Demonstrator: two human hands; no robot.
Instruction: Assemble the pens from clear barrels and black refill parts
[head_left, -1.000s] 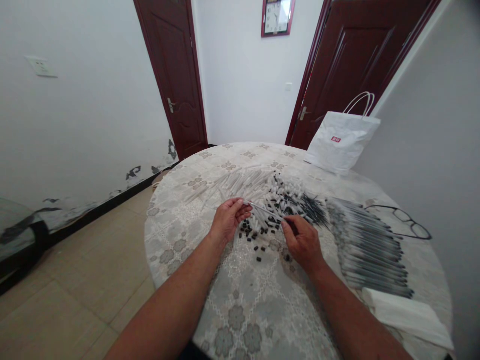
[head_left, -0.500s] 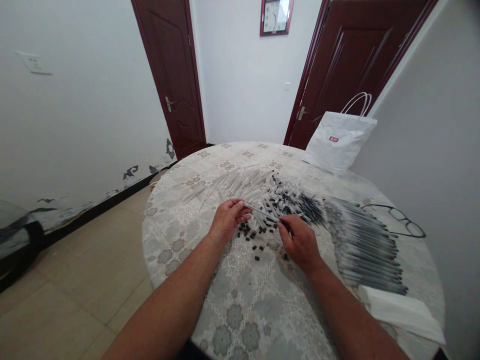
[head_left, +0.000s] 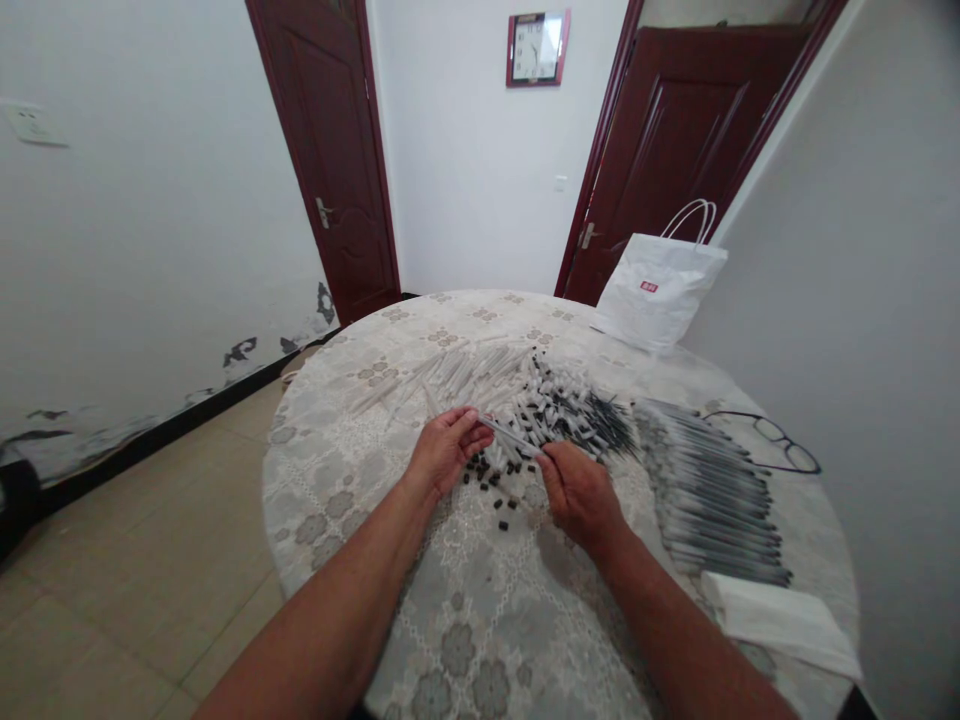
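Note:
A slim pen [head_left: 510, 436] spans the gap between my two hands, above the table. The fingers of my left hand [head_left: 448, 446] pinch its left end. My right hand [head_left: 574, 485] closes round its right end, hiding that tip. Under and behind the pen lie clear pen barrels [head_left: 480, 375], white and black small parts [head_left: 551, 390] and a bunch of dark refills [head_left: 611, 425]. Several short black plugs [head_left: 503, 525] are scattered just in front of my left hand's fingertips.
Finished-looking pens lie in a row [head_left: 720, 490] on the right of the round table [head_left: 442, 660]. Beside them are eyeglasses [head_left: 780, 440] and a folded white cloth or paper [head_left: 784, 615]. A white paper bag [head_left: 660, 290] stands at the back right.
The camera view has shifted, so the scene sits slightly further left. Both hands still hold the pen; its right end now lies deeper within my right hand's grip.

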